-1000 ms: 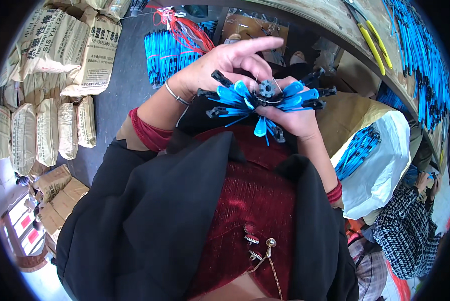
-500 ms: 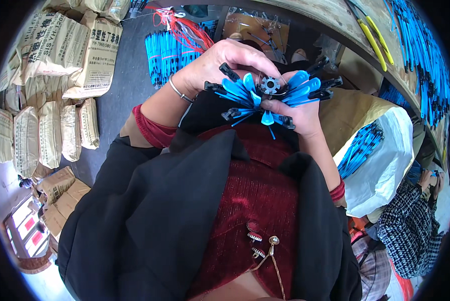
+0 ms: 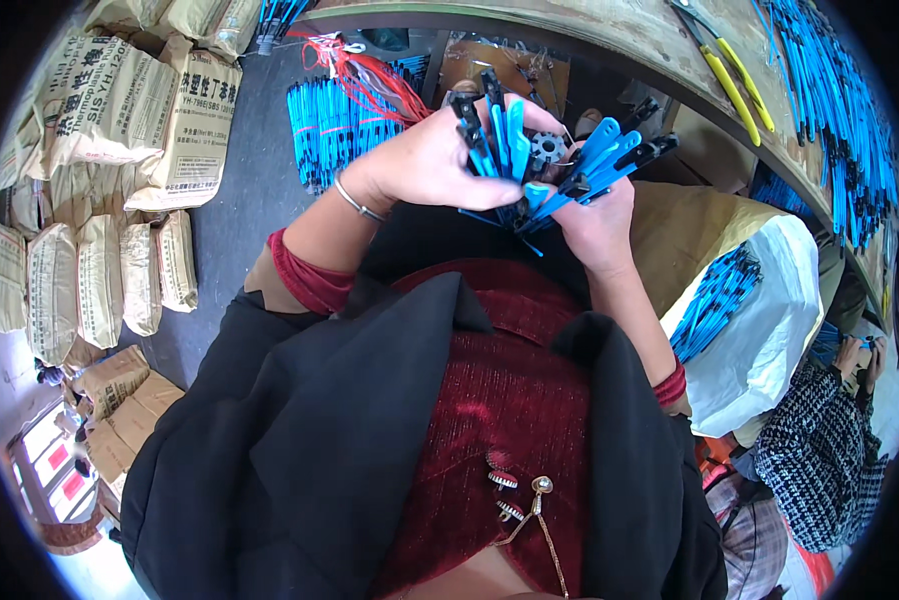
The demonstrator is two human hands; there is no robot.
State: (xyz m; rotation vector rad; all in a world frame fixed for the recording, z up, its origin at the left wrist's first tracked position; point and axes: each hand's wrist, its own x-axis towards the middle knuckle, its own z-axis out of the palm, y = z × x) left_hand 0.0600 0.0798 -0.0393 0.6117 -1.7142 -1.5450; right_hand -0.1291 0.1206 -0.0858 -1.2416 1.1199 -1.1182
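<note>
Head view: both hands meet in front of the chest, above the dark lap, around a spread cluster of blue strips [image 3: 514, 150] with black ends. The left hand [image 3: 431, 168] grips the strips on its side, its thumb laid across their front toward the middle and its other fingers mostly hidden behind them. The right hand [image 3: 601, 222] is closed on the lower part of the cluster, the thumb in front near where the strips converge; how its hidden fingers lie cannot be told. Between the two groups of strips, a grey notched disc [image 3: 547, 148] faces up. A bracelet [image 3: 359, 202] rings the left wrist, and dark red cuffs [image 3: 314, 275] sit on both forearms. Beyond the left hand, blue bundles [image 3: 329, 130] lie on the floor [image 3: 234, 240], with red string [image 3: 364, 75] next to them. On the bench [image 3: 619, 40] at upper right are yellow-handled pliers [image 3: 737, 90] and, beside them, a heap [image 3: 834, 120] of blue pieces. Right of the right forearm stands an open sack [image 3: 784, 345] holding more blue pieces [image 3: 711, 300]; past it, a co-worker [image 3: 814, 465] wears a checked jacket. Brown bags [image 3: 114, 110] are stacked at left.
</note>
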